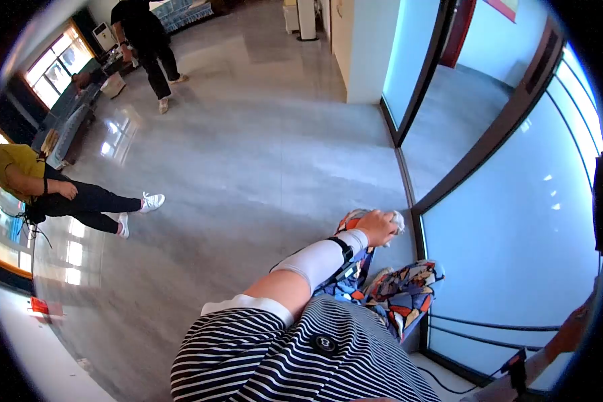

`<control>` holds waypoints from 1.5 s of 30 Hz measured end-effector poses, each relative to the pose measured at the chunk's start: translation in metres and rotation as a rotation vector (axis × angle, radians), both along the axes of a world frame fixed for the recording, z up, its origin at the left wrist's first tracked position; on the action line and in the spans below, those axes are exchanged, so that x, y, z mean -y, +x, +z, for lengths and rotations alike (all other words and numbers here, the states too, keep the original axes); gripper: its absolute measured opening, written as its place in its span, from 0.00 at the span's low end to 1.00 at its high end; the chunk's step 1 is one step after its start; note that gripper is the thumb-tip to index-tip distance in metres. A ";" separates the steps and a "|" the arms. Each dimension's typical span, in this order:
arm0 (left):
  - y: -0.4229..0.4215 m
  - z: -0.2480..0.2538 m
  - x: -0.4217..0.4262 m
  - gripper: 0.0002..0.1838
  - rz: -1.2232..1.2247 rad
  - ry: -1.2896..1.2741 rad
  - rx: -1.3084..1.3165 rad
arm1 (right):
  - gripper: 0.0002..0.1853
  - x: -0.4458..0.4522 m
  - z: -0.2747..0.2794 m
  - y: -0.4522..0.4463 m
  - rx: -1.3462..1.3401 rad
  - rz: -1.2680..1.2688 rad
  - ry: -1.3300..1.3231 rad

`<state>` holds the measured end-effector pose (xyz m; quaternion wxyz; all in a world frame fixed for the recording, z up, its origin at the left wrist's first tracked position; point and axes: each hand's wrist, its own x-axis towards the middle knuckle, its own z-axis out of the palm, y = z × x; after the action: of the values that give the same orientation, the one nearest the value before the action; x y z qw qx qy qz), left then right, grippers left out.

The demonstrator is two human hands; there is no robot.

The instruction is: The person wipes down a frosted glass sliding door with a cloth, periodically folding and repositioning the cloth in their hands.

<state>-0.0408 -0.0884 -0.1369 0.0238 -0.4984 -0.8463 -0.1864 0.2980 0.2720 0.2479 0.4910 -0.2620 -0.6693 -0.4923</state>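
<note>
My left hand [380, 228] is closed around a crumpled white cloth [398, 222], whose edge shows past the fingers. It is above patterned trousers [409, 295], near the dark lower frame of a glass door. My right hand [573, 328] reaches up at the dim right edge of the view, beside the frosted glass door panel [509, 234]. Its fingers are too dark to make out. A long dark upright piece [600, 201], perhaps a door handle, stands just above it.
A person in a yellow top [21, 171] stands at the left, another in black clothes [144, 40] farther back. The door track [403, 171] crosses the grey floor [248, 174]. A dark cable [449, 388] lies at the lower right.
</note>
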 end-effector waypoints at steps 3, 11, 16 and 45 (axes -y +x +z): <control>-0.001 -0.001 -0.002 0.10 0.000 -0.007 0.017 | 0.18 -0.002 0.001 -0.043 -0.012 0.015 -0.009; 0.001 0.020 -0.002 0.13 0.002 -0.099 0.074 | 0.26 -0.014 -0.008 -0.157 0.105 0.092 0.086; 0.005 0.015 -0.006 0.13 -0.017 -0.039 0.146 | 0.21 -0.073 -0.121 -0.209 0.401 0.437 -0.233; -0.002 0.002 -0.014 0.08 -0.055 0.015 0.096 | 0.26 -0.015 0.014 -0.110 0.159 -0.088 -0.067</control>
<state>-0.0430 -0.0745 -0.1344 -0.0184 -0.5116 -0.8311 -0.2171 0.1878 0.2866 0.2617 0.4049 -0.2675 -0.7101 -0.5101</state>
